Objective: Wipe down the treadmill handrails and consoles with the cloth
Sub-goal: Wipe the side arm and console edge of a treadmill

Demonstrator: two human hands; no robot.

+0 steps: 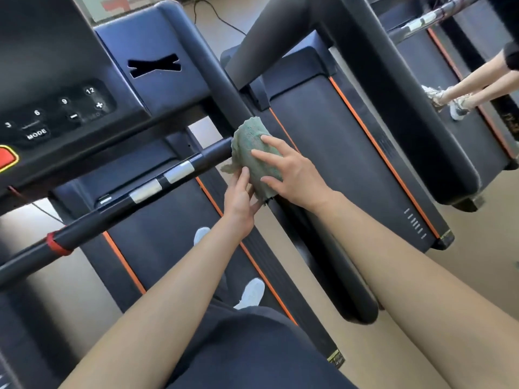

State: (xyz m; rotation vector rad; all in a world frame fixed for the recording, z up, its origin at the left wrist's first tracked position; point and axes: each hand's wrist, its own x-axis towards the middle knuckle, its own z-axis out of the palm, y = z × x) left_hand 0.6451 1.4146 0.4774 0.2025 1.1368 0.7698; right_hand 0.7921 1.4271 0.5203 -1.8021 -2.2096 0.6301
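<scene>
Head view: green cloth (254, 158) being draped over side handrail (283, 211) near console (70, 108), so whole bar gets wrapped. Right hand (292, 171) being pressed flat, fingers spread; left hand (238, 204) pinching cloth's lower edge, keeping it taut.

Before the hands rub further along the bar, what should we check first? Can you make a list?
1. Cloth wrapped over the side handrail: ok.
2. Right hand pressing flat on the cloth: ok.
3. Left hand pinching the cloth's lower edge: ok.
4. Handrail toward the person free of things in the way: ok.
5. Cloth clean enough: cannot tell.
6. Belt stopped under the shoes: cannot tell.
</scene>
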